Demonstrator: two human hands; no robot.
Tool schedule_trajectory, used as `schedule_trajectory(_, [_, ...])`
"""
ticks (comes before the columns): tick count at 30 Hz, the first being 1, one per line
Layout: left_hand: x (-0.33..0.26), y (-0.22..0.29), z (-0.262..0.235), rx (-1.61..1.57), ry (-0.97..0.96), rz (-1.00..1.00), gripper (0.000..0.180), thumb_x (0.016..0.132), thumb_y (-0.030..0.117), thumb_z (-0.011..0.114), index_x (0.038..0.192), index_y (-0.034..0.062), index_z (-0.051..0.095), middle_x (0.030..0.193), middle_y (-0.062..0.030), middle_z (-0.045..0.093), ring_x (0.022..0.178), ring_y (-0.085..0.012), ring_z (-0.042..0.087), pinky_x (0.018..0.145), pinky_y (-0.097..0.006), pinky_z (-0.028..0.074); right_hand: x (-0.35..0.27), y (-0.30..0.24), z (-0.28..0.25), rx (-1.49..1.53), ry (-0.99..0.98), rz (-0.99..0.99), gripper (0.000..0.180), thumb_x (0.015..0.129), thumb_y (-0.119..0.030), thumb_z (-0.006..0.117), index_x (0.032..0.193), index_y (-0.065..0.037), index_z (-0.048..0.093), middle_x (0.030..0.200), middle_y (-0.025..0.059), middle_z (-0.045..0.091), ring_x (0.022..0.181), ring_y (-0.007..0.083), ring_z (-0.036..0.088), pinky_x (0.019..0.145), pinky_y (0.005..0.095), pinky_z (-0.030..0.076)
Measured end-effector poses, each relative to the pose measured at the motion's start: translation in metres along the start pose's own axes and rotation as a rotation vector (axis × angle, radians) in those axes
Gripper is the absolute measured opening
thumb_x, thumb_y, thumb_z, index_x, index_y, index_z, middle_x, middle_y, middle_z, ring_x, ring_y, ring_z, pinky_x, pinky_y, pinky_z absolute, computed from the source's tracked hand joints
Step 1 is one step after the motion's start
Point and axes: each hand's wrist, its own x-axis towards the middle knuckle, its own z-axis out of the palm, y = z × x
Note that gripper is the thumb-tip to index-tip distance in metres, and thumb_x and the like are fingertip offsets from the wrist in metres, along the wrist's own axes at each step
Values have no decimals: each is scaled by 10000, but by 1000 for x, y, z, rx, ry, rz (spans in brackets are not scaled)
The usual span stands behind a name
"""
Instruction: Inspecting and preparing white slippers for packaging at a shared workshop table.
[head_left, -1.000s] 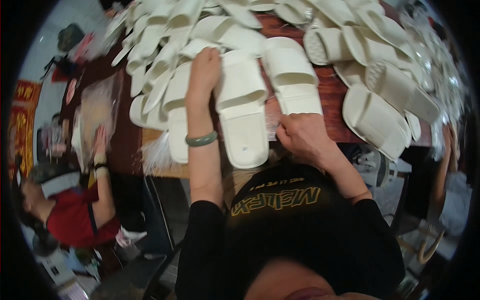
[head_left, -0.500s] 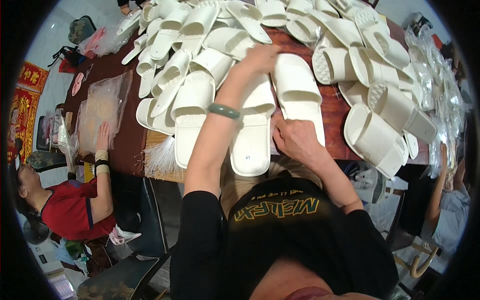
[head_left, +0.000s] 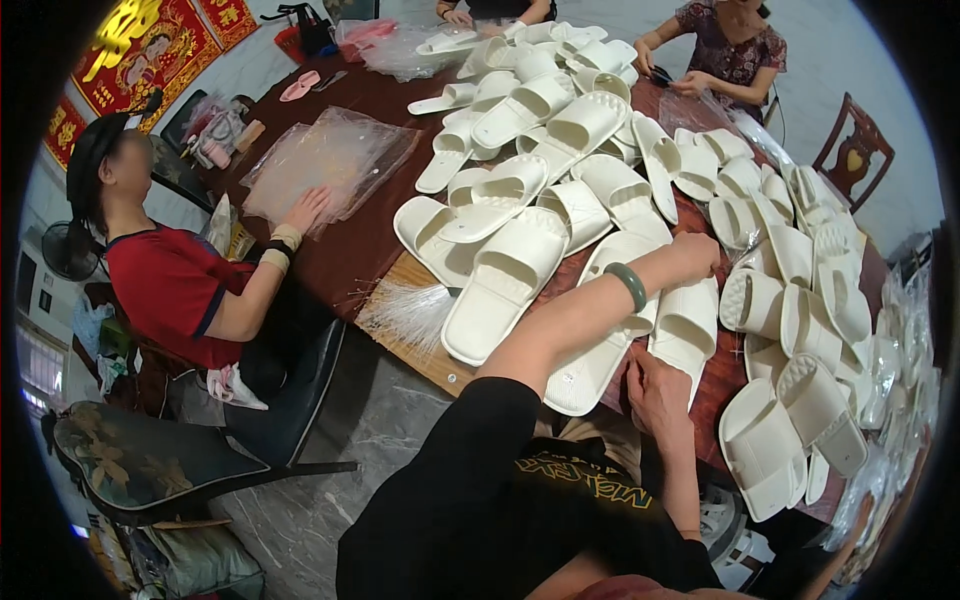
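Note:
Two white slippers lie side by side in front of me, soles down: a left one and a right one. My left hand, below a green bangle, reaches across the left slipper to the far end of the right one. Its fingers are curled, and what they grip is hidden. Between the slippers' near ends, my right hand is closed with its thumb against the bent fingers; anything inside is too small to make out. Another white slipper lies left of this pair.
White slippers heap across the dark red table. A bunch of clear plastic strands lies on a wooden board. At left a person in red rests a hand on clear bags. More people sit at the far side.
My view has swung left and up, so the far side and its people now show. Both hands stay at the same two slippers, the left one still at their far ends.

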Motion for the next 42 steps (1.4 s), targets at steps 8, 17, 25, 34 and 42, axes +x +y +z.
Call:
schedule_trajectory(8, [-26,-24,-48,-1007,309,-195,171,821,154,553,850,19,653,692,-66,636,567,-135,590,512,-257,458,-12,-3,-24,114,105,6,36,767,-70,594,789,-58,620,699,123,517,617,283,549,529,383,434])
schedule_trajectory(17, [-68,-38,-40,-774,162,-63,225,828,147,501,934,9,644,899,-65,631,796,-134,559,717,-253,444,-23,-16,-55,-231,111,-49,327,647,-46,559,973,-39,576,738,87,492,669,254,537,583,373,441])
schedule_trajectory(25, [-52,-20,-27,-705,-199,-121,181,850,140,537,901,0,641,784,-17,612,661,-96,551,604,-216,438,-51,-24,-38,-299,-3,-75,397,657,-92,560,1049,-30,535,899,69,515,727,198,529,605,304,449])
schedule_trajectory(34, [-25,-40,12,-197,-64,100,191,673,149,566,742,2,666,726,-190,640,665,-288,610,639,-407,466,6,47,-17,-344,93,-146,237,702,-45,551,936,-3,554,807,137,567,685,294,601,557,369,492])
schedule_trajectory(42, [-21,-21,4,-117,-163,84,198,694,150,576,808,54,707,780,-140,667,729,-273,632,673,-381,485,18,66,7,-383,112,-18,100,752,-38,561,844,-27,600,687,169,598,616,339,592,539,419,477])
